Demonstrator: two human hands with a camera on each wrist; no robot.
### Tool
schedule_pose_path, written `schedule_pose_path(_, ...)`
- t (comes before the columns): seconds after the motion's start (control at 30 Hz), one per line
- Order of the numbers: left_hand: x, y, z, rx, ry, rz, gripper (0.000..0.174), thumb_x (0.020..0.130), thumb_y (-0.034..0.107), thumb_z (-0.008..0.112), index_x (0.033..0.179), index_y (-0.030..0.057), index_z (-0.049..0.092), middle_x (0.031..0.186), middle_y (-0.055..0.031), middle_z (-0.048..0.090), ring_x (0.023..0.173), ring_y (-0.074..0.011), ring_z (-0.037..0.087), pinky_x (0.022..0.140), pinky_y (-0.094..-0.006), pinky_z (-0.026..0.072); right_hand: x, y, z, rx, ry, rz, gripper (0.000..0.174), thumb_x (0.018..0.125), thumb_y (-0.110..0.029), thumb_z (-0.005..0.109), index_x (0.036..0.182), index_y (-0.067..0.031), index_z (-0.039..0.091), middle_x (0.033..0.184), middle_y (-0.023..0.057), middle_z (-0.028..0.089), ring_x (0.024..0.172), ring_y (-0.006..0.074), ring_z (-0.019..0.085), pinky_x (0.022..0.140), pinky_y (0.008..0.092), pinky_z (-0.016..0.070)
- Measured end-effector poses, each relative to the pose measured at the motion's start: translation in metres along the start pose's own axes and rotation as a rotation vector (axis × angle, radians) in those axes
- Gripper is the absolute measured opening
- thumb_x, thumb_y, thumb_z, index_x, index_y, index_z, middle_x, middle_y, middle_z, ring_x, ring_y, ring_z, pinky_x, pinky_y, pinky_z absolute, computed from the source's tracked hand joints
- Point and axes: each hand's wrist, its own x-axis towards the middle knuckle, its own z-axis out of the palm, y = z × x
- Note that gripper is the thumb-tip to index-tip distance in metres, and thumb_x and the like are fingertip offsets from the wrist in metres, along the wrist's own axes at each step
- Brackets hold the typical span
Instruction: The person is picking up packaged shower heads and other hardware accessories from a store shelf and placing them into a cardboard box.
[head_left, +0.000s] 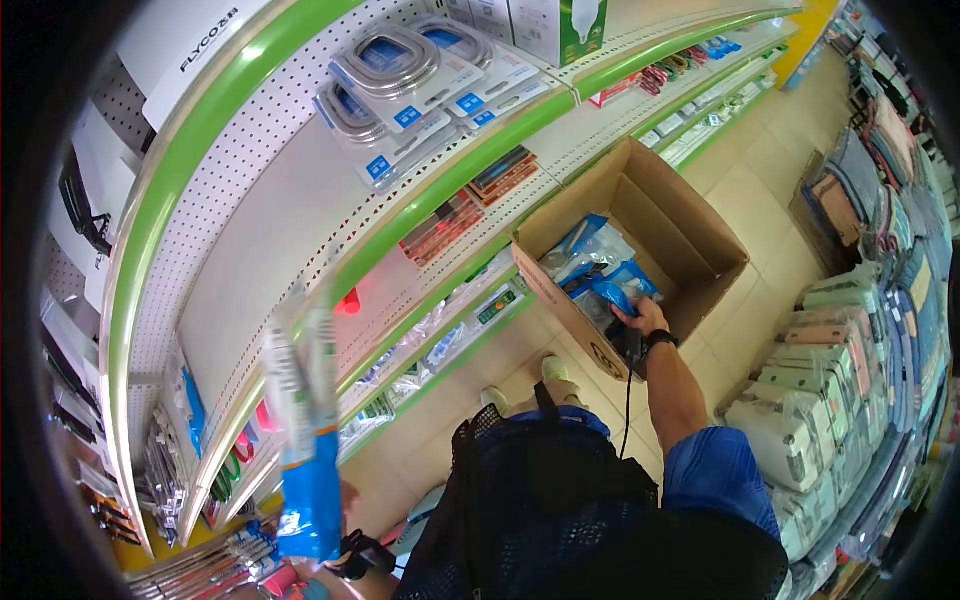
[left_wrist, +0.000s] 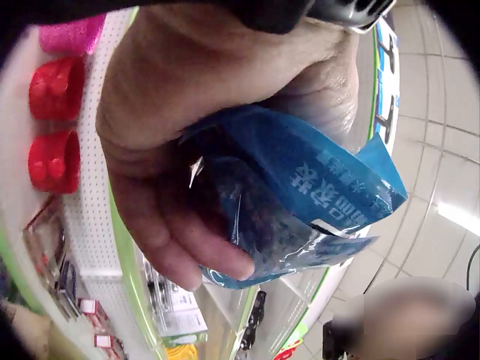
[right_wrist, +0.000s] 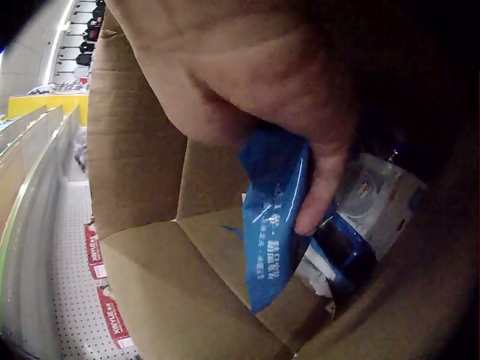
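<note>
My left hand (left_wrist: 217, 90) grips a blue plastic packet (left_wrist: 300, 180) with white lettering, its fingers curled round it. In the head view, tall packets (head_left: 310, 480), clear above and blue below, hide most of that hand in front of the shelving. My right hand (head_left: 645, 318) reaches down inside an open cardboard box (head_left: 690, 215). Between thumb and fingers it pinches another blue packet (right_wrist: 274, 217), which also bears white print. Below it in the box lie several more blue and clear packets (head_left: 600, 245).
Curved white shelves (head_left: 270, 190) with green edges run along the left. Packaged coiled metal hoses (head_left: 395, 65) lie on an upper shelf, near flat red packs (head_left: 440, 230). Stacked wrapped goods (head_left: 800, 400) stand on the right, across a tiled floor (head_left: 735, 165).
</note>
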Motion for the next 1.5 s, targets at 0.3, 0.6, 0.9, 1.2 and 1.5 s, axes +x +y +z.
schedule_pose_path(0.3,0.048,-0.063,0.09,0.551,0.119,-0.359,0.059,0.081,0.015,0.074,0.131,-0.0017,0.048,0.114,-0.0127,0.061,0.093,-0.0217,0.063,0.085,-0.0379,0.0516,-0.043,0.006,0.014,-0.944,-0.09,-0.534,0.02,0.095,-0.016,0.056,0.1,0.0014,0.065,0.087,0.0132,0.068,0.082,0.0258,0.067,0.073,0.0334,0.0556)
schedule_pose_path(0.6,0.133,-0.152,0.185,0.747,-0.344,-0.114,0.067,0.075,0.024,0.08,0.126,-0.002,0.047,0.108,-0.0151,0.064,0.093,-0.0207,0.064,0.084,-0.0339,0.052,-0.262,-0.001,0.097,-0.357,-0.82,-0.069,0.06,0.101,-0.054,0.042,0.126,-0.0009,0.055,0.108,0.0139,0.068,0.095,0.0255,0.067,0.083,0.0385,0.0553)
schedule_pose_path(0.9,0.122,-0.169,0.226,0.925,-0.522,0.088,0.073,0.076,0.031,0.079,0.132,-0.0002,0.043,0.113,-0.021,0.064,0.103,-0.0318,0.065,0.09,-0.0397,0.0499,-0.285,-0.005,0.087,-0.113,-0.753,-0.113,0.048,0.089,-0.01,0.069,0.133,-0.0027,0.051,0.125,0.0106,0.062,0.112,0.0232,0.06,0.101,0.0409,0.0474)
schedule_pose_path(1.2,0.127,-0.18,0.206,0.603,-0.503,-0.13,0.048,0.095,0.034,0.064,0.125,-0.0032,0.058,0.113,-0.014,0.068,0.1,-0.0174,0.063,0.088,-0.0328,0.0492,-0.29,-0.011,0.087,-0.164,-0.667,-0.176,0.045,0.085,0.003,0.067,0.128,0.0006,0.056,0.122,0.0129,0.064,0.108,0.025,0.063,0.097,0.0384,0.0497)
schedule_pose_path(1.5,0.126,-0.182,0.197,0.379,-0.435,-0.363,0.041,0.1,0.029,0.058,0.127,-0.0019,0.059,0.106,-0.008,0.068,0.096,-0.0124,0.064,0.082,-0.0265,0.0504,-0.277,-0.015,0.075,-0.06,-0.723,-0.167,0.04,0.086,0.005,0.065,0.125,0.0032,0.058,0.12,0.0134,0.065,0.107,0.0248,0.064,0.097,0.04,0.0505)
